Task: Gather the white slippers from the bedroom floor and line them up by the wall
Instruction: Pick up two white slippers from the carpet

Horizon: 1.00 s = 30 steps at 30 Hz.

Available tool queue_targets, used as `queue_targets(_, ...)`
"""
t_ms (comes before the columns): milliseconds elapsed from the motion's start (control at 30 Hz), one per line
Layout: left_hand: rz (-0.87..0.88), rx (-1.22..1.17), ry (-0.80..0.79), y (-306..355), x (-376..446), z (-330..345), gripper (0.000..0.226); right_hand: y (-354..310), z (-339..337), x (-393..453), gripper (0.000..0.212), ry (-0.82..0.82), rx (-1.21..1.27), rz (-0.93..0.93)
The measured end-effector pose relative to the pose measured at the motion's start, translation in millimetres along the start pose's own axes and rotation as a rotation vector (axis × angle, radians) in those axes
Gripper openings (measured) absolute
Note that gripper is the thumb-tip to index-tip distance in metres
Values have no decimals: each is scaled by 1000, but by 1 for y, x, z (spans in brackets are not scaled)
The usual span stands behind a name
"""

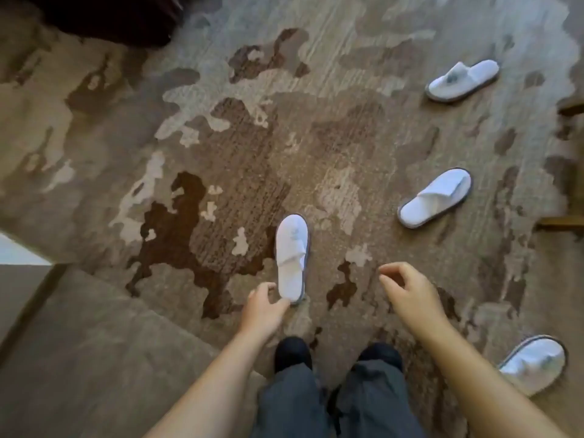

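Several white slippers lie scattered on the patterned brown carpet (221, 153). The nearest slipper (292, 254) lies flat just ahead of my feet, toe pointing away. My left hand (264, 306) pinches its heel end, thumb on the left side and fingers at the heel edge. My right hand (407, 292) hovers to the right of it, fingers loosely curled, holding nothing. Another slipper (437, 197) lies further right, one (463, 80) is at the far right, and one (535, 363) lies close by at my lower right.
My feet (294, 352) in dark footwear and grey trousers stand at the bottom centre. A plain beige strip of floor (79, 343) runs along the lower left. A dark piece of furniture (110, 17) is at the top left. Wooden furniture parts (565, 221) show at the right edge.
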<state>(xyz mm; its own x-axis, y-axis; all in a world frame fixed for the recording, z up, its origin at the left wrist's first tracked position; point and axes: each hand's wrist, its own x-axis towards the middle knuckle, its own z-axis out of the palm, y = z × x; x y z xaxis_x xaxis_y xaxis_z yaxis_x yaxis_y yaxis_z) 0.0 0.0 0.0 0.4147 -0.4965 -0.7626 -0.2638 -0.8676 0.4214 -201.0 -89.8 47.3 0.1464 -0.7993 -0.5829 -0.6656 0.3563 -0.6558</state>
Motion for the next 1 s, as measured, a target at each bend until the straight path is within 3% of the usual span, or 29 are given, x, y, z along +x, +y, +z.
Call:
queue_targets(167, 19, -51, 108, -38, 135, 87, 59, 85, 67, 124, 25, -40, -23, -56)
queue_targets(300, 7, -27, 212, -77, 231, 149, 92, 163, 112, 193, 27, -83, -91, -88)
queue_targets(400, -46, 87, 197, -98, 273, 183, 115, 205, 131, 225, 27, -108, -159, -81)
queue_targets(500, -66, 291, 275, -110, 285, 203, 120, 227, 137, 243, 28, -119, -183, -100)
queue_targets(633, 63, 309, 367, -107, 286, 199, 111, 232, 126, 259, 31, -98, -152, -91)
queue_targets(733, 187, 283, 352, -78, 289, 196, 109, 233, 100, 273, 35, 23, -146, -106)
queue_targets(900, 379, 284, 297, -1, 307, 213, 108, 246, 38, 322, 45, 393, -254, -73)
queue_targets(1000, 461, 258, 307, 37, 323, 233, 107, 259, 23, 357, 53, 439, -348, -31)
